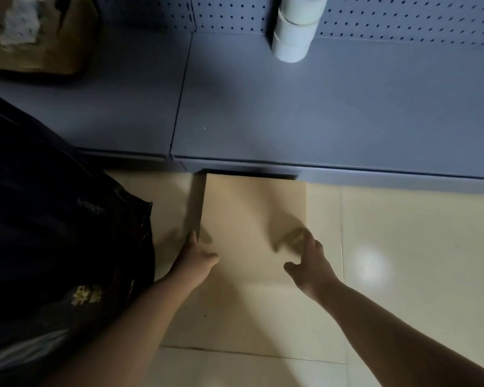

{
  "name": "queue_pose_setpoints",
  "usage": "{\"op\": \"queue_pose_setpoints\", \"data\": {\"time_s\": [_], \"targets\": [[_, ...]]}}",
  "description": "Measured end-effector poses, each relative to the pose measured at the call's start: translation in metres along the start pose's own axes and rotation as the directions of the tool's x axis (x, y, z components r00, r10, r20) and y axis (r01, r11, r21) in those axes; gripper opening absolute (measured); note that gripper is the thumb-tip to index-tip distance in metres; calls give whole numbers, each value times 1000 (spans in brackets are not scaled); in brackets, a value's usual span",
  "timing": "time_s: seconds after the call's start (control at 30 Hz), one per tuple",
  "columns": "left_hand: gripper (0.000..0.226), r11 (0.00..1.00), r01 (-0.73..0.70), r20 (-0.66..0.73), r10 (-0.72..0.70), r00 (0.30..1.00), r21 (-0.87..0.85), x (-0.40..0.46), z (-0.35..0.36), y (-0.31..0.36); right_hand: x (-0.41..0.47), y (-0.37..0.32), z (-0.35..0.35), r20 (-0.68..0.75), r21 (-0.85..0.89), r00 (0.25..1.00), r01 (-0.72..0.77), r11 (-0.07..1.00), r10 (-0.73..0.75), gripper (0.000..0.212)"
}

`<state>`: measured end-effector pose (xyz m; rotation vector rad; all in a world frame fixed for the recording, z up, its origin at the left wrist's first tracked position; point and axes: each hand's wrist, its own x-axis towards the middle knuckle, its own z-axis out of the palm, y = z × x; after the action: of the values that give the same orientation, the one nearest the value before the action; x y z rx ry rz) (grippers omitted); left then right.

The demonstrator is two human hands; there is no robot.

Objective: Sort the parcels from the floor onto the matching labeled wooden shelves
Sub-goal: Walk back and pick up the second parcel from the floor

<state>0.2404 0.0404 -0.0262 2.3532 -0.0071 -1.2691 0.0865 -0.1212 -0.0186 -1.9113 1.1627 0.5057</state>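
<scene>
A flat tan parcel point(252, 216) lies on the pale tiled floor, its far edge against the base of the grey shelf point(319, 113). My left hand point(197, 256) touches the parcel's near left corner, fingers along its side. Over the parcel's near right part my right hand point(309, 261) hovers with fingers spread; whether it touches is unclear from the blur. A small greenish blurred patch shows by its fingertips. Neither hand has a clear grip on the parcel.
A large black plastic bag point(56, 233) with gold print fills the left side on the floor. On the grey shelf, a worn brown cardboard box point(37, 32) sits at the far left and a white cylindrical roll point(294, 26) stands at the back.
</scene>
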Motion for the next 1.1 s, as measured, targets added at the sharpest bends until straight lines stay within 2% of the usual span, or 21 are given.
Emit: {"op": "queue_pose_setpoints", "data": {"time_s": [0.13,0.23,0.37,0.43,0.53,0.67,0.73,0.87,1.1], "targets": [[82,997,31,-1,-32,1000,-69,11,3,-6,14,0,9,-16,145,999,-34,989,37,80],[78,995,40,-12,-41,999,-87,11,4,-6,21,0,12,-20,218,993,-109,970,116,72],[78,1000,20,-63,-20,998,-4,-4,9,7,20,-5,6,-40,229,966,-240,943,256,68],[69,997,25,-90,-18,996,70,-15,9,17,12,-6,-3,-37,265,951,-286,921,306,58],[54,999,8,-97,-3,995,51,-36,5,31,-7,-6,-27,-27,308,936,-326,894,351,46],[59,999,-14,-50,12,999,-32,-79,3,53,-43,-6,-72,-67,363,933,-307,880,353,48],[59,994,-20,-17,19,1000,-103,-107,0,66,-68,-9,-96,-79,404,932,-296,866,355,42],[34,947,-78,32,92,995,-312,-166,-11,98,-120,-18,-148,-86,507,942,-238,828,323,34],[8,946,-177,37,194,980,-273,-264,-42,174,-207,-34,-241,-92,647,925,-226,728,369,32]]}}
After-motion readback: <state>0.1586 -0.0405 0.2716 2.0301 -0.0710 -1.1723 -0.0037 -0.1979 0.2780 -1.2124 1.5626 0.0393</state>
